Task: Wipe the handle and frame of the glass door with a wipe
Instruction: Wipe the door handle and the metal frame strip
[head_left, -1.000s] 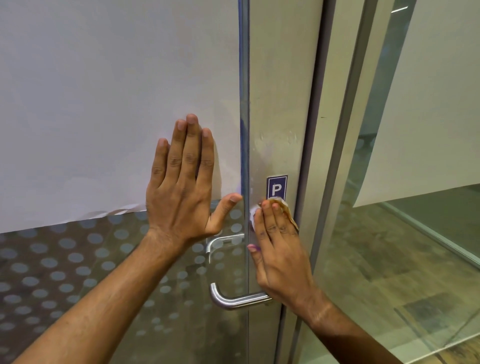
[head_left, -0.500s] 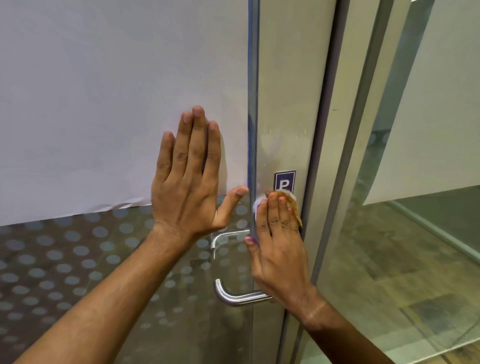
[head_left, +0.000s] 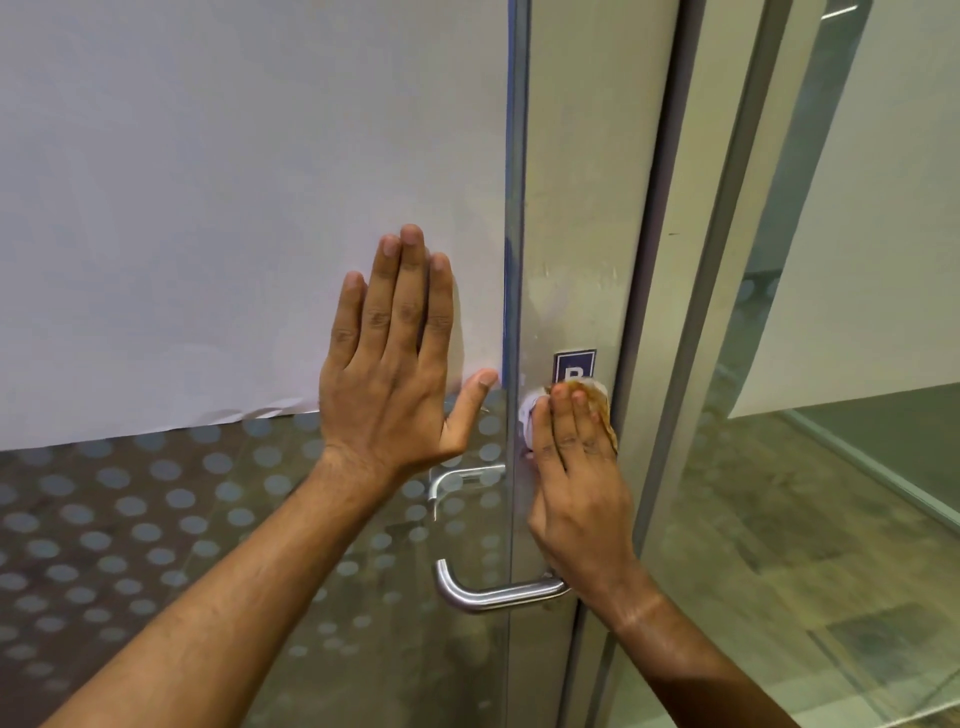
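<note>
The left hand (head_left: 387, 374) lies flat on the glass door (head_left: 156, 519), palm to the pane, four fingers together and pointing up, thumb spread out to the right; it is wide and holds nothing. Above and left of this hand the glass is covered by a white sheet (head_left: 208, 208), whose lower edge runs level with the heel of the palm; below that edge the pane carries a pattern of grey dots (head_left: 104, 530). The thumb tip nearly reaches the door's vertical edge (head_left: 514, 208). Below the left hand and to the right of its wrist sits the brushed-metal handle (head_left: 493, 595), a curved lever that runs right to the metal frame (head_left: 587, 182). The handle's reflection shows in the glass just under the left thumb. The right hand (head_left: 576, 483) rests on this frame, directly above the handle's root, fingers laid flat and pressing a wipe (head_left: 530, 421) against the metal. The wipe is white at the hand's left side and stained brownish past the fingertips. Just above those fingertips a small dark blue sign (head_left: 574, 364) is stuck to the frame, its letter partly hidden by the wipe. To the right of the right hand stand a dark seam, a further metal post and a glass panel (head_left: 805, 519).
</note>
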